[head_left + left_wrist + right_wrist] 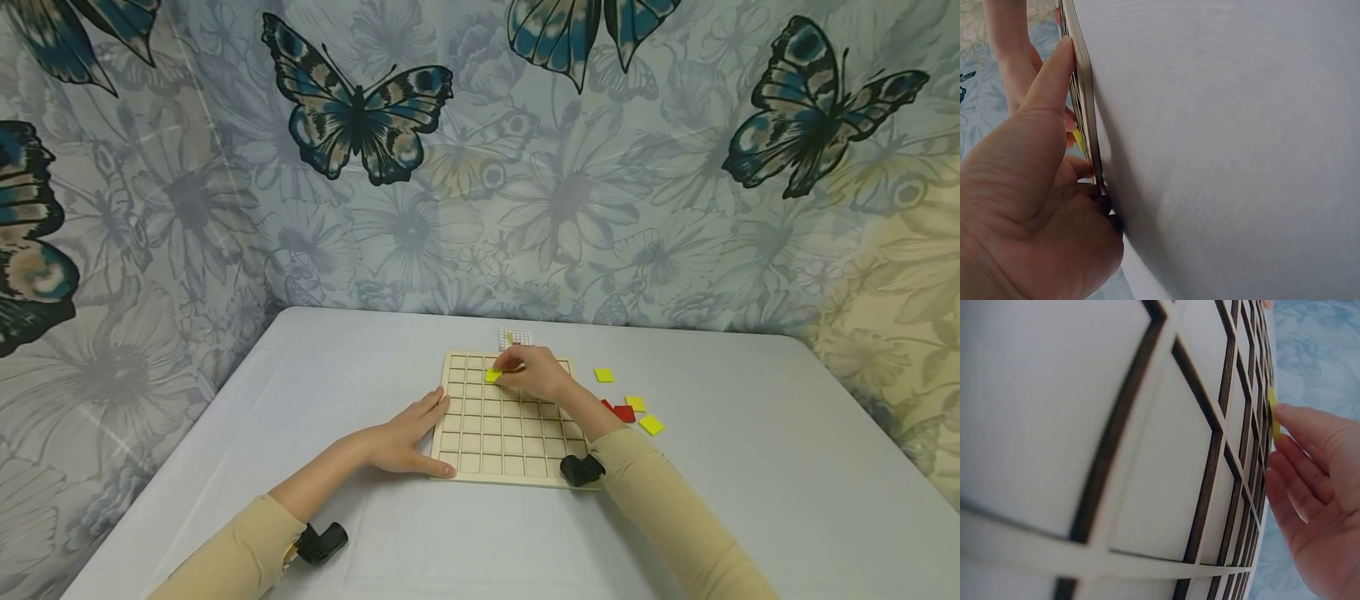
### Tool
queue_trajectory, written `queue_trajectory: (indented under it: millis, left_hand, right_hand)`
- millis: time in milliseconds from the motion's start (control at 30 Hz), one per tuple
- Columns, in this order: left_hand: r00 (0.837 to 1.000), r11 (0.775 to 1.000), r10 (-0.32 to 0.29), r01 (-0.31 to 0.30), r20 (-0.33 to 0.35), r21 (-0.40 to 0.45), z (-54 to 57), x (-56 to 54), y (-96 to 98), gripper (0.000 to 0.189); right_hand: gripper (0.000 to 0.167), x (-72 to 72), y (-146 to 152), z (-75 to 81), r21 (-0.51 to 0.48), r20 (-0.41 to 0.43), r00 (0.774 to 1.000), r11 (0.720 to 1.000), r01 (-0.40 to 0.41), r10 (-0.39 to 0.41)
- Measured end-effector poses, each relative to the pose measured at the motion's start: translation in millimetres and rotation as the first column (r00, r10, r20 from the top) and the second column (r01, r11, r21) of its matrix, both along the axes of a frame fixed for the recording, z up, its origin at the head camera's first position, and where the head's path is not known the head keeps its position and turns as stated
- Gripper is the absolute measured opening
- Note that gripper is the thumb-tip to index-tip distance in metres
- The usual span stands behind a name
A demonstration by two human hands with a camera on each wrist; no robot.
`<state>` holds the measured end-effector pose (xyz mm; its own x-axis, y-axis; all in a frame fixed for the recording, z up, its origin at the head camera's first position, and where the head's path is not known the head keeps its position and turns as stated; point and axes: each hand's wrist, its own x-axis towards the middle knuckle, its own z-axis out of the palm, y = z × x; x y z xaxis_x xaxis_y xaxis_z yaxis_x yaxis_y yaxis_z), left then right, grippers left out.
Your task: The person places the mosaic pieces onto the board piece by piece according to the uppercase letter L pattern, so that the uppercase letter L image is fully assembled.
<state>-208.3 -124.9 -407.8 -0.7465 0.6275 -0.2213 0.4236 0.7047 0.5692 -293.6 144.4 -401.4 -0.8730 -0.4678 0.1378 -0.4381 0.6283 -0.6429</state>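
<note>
A square wooden board (491, 423) with a grid of shallow square cells lies on the white table. My right hand (534, 372) pinches a yellow square tile (492, 376) between thumb and fingertips, over the far rows left of the middle. In the right wrist view the tile (1274, 414) stands close to the board's surface. My left hand (405, 437) rests spread along the board's left edge. Its thumb touches the near left corner, and the other fingers lie against the side, partly hidden behind the thumb and palm in the left wrist view.
To the board's right lie loose yellow tiles (652, 425) and red tiles (624, 414), some partly hidden by my right forearm. A small printed grid card (514, 337) sits behind the far edge. Butterfly-patterned cloth (480, 208) hangs behind the table (360, 350).
</note>
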Motion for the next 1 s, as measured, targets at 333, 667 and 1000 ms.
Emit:
queue_trajectory:
  millis: [333, 667, 1000]
  left_hand:
    - [1.000, 1.000, -0.005, 0.005, -0.005, -0.003, -0.9, 0.1, -0.7, 0.109]
    - [1.000, 1.000, -0.012, 0.012, -0.004, 0.000, -0.2, 0.1, -1.0, 0.109]
    - [1.000, 1.000, -0.021, 0.021, -0.007, -0.003, 0.4, 0.1, -0.9, 0.108]
  right_hand:
    - [0.015, -0.5, -0.7, -2.5, 0.006, -0.041, 0.998, 0.999, -0.046, 0.046]
    - [0.015, 0.0, -0.7, -3.0, 0.007, -0.016, 0.999, 0.999, -0.040, 0.041]
    - [0.018, 1.2, 2.1, -1.5, 0.005, -0.004, 1.000, 1.000, -0.029, 0.029]
